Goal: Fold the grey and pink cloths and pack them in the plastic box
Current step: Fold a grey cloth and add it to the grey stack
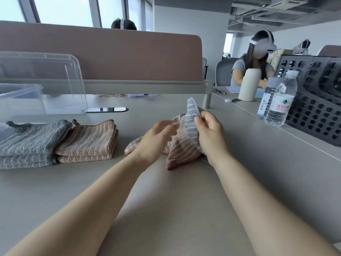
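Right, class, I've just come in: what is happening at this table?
A person is sorting cloths. The right hand pinches a grey cloth above a crumpled pink cloth; the left hand reaches in, open. Folded grey and pink piles wait beside the plastic box.

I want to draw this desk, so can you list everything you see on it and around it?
folded grey cloth: 1 stack, grey, left on desk
folded pink cloth: 1 stack, pink, beside the grey stack
loose pink cloth: 1, pink, centre, under the hands
loose grey cloth: 1, grey striped, lifted in right grip
box: 1, clear, far left
lid: 1, clear, upright behind box
bottles: 2, clear, right
flask: 1, cream, far right
rack: 1, black, right edge
divider: 1, brown, behind
left hand: open, over pink cloth
right hand: pinching grey cloth
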The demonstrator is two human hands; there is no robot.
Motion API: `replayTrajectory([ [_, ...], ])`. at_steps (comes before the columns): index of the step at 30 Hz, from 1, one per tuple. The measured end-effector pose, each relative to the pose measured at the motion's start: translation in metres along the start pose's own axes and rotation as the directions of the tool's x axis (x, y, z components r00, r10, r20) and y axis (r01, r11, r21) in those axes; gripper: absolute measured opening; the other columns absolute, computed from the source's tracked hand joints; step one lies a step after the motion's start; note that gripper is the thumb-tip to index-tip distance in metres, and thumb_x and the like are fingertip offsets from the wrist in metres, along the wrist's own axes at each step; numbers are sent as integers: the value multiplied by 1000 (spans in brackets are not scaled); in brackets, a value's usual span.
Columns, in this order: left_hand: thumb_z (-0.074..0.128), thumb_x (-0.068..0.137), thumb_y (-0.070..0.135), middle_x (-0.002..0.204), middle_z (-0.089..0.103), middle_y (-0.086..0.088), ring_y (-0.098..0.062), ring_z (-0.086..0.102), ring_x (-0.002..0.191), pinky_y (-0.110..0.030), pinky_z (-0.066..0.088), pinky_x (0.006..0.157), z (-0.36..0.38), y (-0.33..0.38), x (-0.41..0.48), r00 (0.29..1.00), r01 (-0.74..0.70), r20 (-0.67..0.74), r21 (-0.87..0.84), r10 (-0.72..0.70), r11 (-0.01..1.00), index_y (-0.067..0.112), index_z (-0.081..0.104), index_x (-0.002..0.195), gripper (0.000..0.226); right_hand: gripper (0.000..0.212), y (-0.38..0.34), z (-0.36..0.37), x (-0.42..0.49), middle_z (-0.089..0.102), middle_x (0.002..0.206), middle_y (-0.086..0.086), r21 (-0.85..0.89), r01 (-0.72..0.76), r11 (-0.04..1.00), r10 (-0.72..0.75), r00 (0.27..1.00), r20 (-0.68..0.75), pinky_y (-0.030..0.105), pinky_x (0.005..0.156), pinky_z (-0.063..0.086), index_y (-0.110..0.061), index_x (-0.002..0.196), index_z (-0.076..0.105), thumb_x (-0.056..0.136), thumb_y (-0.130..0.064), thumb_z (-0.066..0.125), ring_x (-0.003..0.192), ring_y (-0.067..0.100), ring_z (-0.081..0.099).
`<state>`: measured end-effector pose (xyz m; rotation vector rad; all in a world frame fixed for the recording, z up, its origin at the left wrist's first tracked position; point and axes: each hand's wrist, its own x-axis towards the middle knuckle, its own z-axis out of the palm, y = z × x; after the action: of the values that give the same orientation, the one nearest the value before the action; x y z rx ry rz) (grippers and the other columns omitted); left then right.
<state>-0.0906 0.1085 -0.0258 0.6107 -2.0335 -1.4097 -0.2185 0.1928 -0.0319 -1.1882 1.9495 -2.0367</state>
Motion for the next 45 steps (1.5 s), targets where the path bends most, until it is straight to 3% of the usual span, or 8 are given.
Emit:
replayTrajectory([
  [5,64,88,24,98,67,9,-11,69,74,-24,54,71,9,-7,-3,993,-118,2,184,119,976,31,41,132,50,17,-8,5,-6,68,88,0,251,1,968,-35,991,132,51,87,48,-34,87,66,90,-26,51,87,20,60],
  [9,59,86,52,112,65,11,-12,65,103,-35,51,93,3,-4,-3,993,22,121,-180,0,983,25,48,125,48,26,-9,4,-9,70,97,8,494,-179,851,11,946,325,43,91,48,-24,91,69,96,-12,46,93,23,64],
  [15,43,101,20,91,66,-8,-18,68,78,-29,57,69,3,3,0,1000,-16,-26,-453,4,891,11,54,106,16,25,-9,10,-15,71,100,-9,137,110,984,-150,932,331,28,91,49,-30,99,66,84,-13,56,98,8,65],
  [20,37,102,25,94,64,-4,-19,65,82,-35,56,77,-18,7,5,997,-67,-62,-697,33,714,14,51,104,17,56,12,8,-10,60,123,-3,-515,449,730,-362,894,266,43,98,41,-25,120,59,69,-46,62,114,25,53],
  [25,38,94,57,111,60,7,-11,55,103,-36,40,90,-36,-3,14,983,-75,-179,-590,-40,804,25,50,112,38,34,9,8,-9,64,106,-7,-376,447,812,-393,894,213,26,93,45,-18,111,66,78,-25,60,101,20,58],
  [28,35,71,84,134,58,-4,-19,55,122,-46,39,103,-33,-2,9,992,114,112,-522,-65,845,26,46,138,89,52,1,12,-15,65,112,-2,-311,510,802,-439,856,271,20,98,42,-10,111,69,70,5,41,108,18,59],
  [35,55,94,16,101,71,-13,-28,68,92,-36,55,74,-18,4,6,983,87,-111,-437,-149,896,13,65,100,12,41,-7,15,-24,67,116,-3,-307,587,750,-436,786,438,40,98,45,-17,115,66,80,-33,51,112,19,56],
  [45,53,95,34,114,69,-16,-32,67,105,-48,51,93,-47,19,4,986,-68,-146,-807,-86,587,7,57,120,37,38,-8,11,-19,62,98,-4,-275,515,812,-523,851,52,40,88,46,-13,100,62,88,-47,49,98,19,58],
])
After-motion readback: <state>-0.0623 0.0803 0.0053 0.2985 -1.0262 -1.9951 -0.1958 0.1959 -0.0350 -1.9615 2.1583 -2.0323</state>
